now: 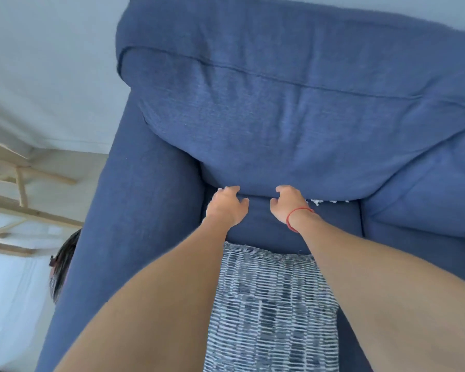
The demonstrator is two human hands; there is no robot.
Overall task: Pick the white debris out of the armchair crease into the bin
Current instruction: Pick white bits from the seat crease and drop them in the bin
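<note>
Debris [324,201] sits white in the armchair [279,116] crease, just right of your right hand [287,204]. Both hands are curled but empty, left hand [227,205] at the crease too. Those bits look light and crumbly, so pinch gently with fingertips. No bin in view.

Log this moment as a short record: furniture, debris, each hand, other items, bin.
furniture: blue armchair, seen from above
debris: white debris in the crease between back cushion and seat, right of the hands
left hand: fingers curled at the crease, holding nothing visible
right hand: fingers curled at the crease, just left of the debris; red string bracelet on the wrist
other items: patterned cushion on the seat, between the forearms
bin: not in view
</note>
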